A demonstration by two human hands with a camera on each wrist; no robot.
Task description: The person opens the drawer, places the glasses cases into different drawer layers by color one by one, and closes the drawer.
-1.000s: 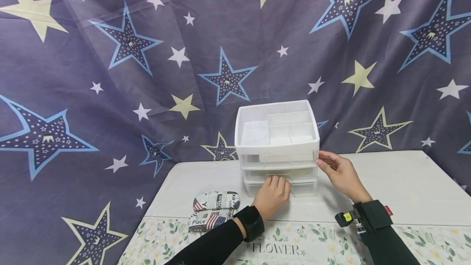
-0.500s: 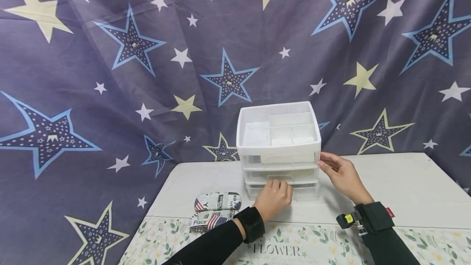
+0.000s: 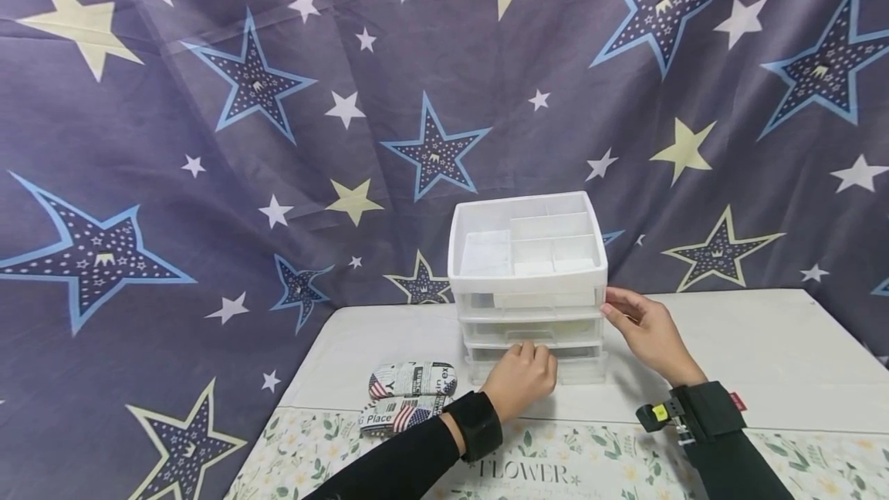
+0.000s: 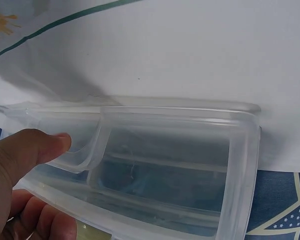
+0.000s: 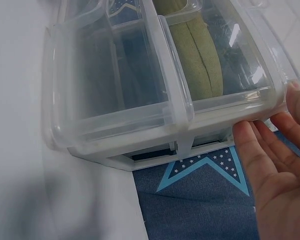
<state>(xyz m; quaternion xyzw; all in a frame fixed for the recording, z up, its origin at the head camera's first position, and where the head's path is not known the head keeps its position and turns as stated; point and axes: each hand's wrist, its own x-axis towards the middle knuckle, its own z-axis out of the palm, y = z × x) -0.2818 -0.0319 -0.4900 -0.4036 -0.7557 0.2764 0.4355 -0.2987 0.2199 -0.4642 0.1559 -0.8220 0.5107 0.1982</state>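
Note:
A white-framed plastic drawer organizer point(image 3: 524, 282) stands at the table's middle, its sectioned tray on top. My left hand point(image 3: 519, 378) pinches the front of the clear bottom drawer point(image 3: 582, 367), which juts forward a little. In the left wrist view the thumb point(image 4: 55, 146) presses the drawer's front at its handle recess, with the other fingers curled at the rim. My right hand point(image 3: 646, 330) touches the organizer's right side, fingers fairly straight, thumb at the front corner. Through the middle drawer's front, the right wrist view shows a green fabric-like item point(image 5: 197, 57).
Left of the organizer lies a rounded, two-part item point(image 3: 411, 400) in newspaper and flag print. A floral cloth point(image 3: 528, 446) runs along the front of the white table point(image 3: 729, 361). A star-patterned curtain point(image 3: 521, 153) hangs close behind.
The bottom drawer has slid slightly out toward me, my left hand coming back with it. My right hand stays on the organizer's side.

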